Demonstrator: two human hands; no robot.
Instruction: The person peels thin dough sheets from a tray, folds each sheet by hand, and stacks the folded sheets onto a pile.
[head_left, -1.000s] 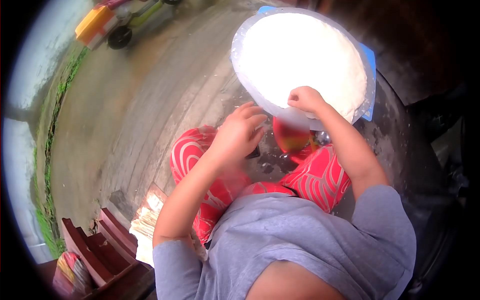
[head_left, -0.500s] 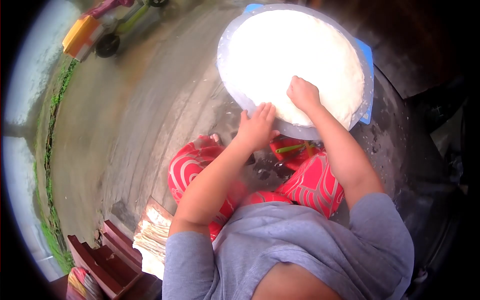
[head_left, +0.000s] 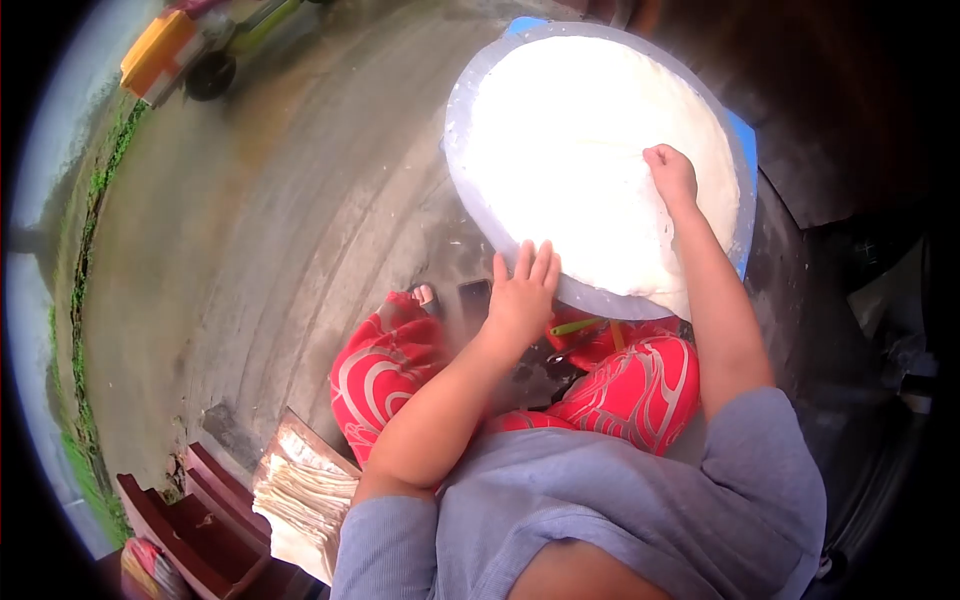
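Observation:
A wide, flat white sheet that looks like dough [head_left: 570, 130] covers most of a round grey board [head_left: 463, 160]. Over its right part, my right hand [head_left: 672, 178] is closed in a pinch, with a crease in the white sheet beside it. The fingertips seem to hold a bit of the dough, though glare washes out the detail. At the near left rim of the board rests my left hand [head_left: 524, 298], its fingers stretched out and apart, holding nothing.
Blue corners [head_left: 743, 135] show beneath the board. A stack of pale flat strips [head_left: 305, 500] lies to my left by a reddish-brown wooden rack [head_left: 190, 530]. A dark phone-like object [head_left: 474, 296] is on the ground near my foot. A green handle [head_left: 578, 326] shows between my knees.
My right hand has moved right across the white sheet, going from a fist to a pinch, and a crease now shows there. My left hand stays at the rim, fingers more spread.

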